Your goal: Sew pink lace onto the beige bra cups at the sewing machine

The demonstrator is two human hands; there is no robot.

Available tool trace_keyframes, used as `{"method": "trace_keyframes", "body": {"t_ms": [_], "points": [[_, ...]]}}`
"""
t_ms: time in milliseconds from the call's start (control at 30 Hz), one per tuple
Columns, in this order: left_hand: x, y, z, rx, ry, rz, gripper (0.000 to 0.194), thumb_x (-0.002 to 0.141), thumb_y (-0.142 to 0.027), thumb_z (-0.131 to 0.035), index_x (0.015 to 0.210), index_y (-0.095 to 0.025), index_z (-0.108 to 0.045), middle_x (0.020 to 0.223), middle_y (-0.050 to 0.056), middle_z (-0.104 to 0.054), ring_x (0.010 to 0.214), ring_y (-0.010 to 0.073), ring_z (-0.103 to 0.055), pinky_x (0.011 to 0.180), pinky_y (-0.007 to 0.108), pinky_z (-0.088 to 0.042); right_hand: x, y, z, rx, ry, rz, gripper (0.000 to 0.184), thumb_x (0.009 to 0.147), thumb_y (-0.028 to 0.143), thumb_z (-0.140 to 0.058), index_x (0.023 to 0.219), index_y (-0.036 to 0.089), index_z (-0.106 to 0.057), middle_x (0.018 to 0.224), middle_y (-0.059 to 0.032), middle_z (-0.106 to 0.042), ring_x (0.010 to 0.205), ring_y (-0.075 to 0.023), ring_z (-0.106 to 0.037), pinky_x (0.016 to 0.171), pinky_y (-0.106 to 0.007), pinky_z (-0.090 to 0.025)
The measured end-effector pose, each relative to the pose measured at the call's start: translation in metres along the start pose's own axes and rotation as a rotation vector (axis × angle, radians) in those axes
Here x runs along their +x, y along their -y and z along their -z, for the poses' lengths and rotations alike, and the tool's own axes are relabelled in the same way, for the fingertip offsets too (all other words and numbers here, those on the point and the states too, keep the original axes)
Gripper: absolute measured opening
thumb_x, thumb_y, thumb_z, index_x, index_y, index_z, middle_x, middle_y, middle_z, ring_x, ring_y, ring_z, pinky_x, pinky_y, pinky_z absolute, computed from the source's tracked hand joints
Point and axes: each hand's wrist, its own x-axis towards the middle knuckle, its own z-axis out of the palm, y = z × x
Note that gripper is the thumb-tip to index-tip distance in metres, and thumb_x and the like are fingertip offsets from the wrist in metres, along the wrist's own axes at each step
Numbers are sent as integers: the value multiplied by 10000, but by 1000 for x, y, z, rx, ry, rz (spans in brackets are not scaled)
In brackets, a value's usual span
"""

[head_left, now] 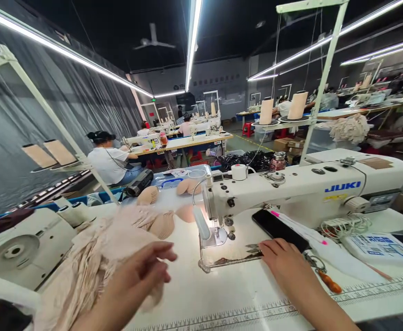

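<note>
- Left hand (146,272): fingers apart and loosely curled, nothing pinched; motion blur on the fingertips. It is in front of the beige fabric pile (100,257); whether it touches the cloth, cannot tell.
- Right hand (280,257): palm down, fingers together over the thread snips (253,250). Only the blades show, pointing toward the needle area; handles hidden under the fingers, so pinched or merely covered, cannot tell.
- Snips lie at the front of the sewing machine (273,193), right of the needle plate (218,236).
- Black phone (279,229) just beyond the right hand, its near end close to the knuckles.
- Fabric pile: blurred on top, lower part cut by the left forearm; layers hard to separate.
- Stacked molded cups (162,225) partly behind the pile, others farther back.
- Orange key fob (330,281) right of the right wrist; its keys are hard to make out.
- Coiled cable (346,226) and white box (382,247) farther right.
- Second machine (25,248) at far left, cut off by the frame.
- Desk (184,294): printed ruler strip (243,318) along the near edge, crossed by the right forearm. Open surface between the hands, running down to the strip.
</note>
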Motion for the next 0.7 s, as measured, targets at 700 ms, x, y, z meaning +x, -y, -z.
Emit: {"method": "trace_keyframes", "body": {"t_ms": [700], "points": [[20,33,-83,-466,701,73,907,769,-284,-926,1562,-270,-486,1280,117,-704,849,169,-772,854,353,-607,14,93,7,226,-59,26,364,1153,282,-389,963,255,-699,743,-19,-652,613,-166,-616,599,-282,-417]]}}
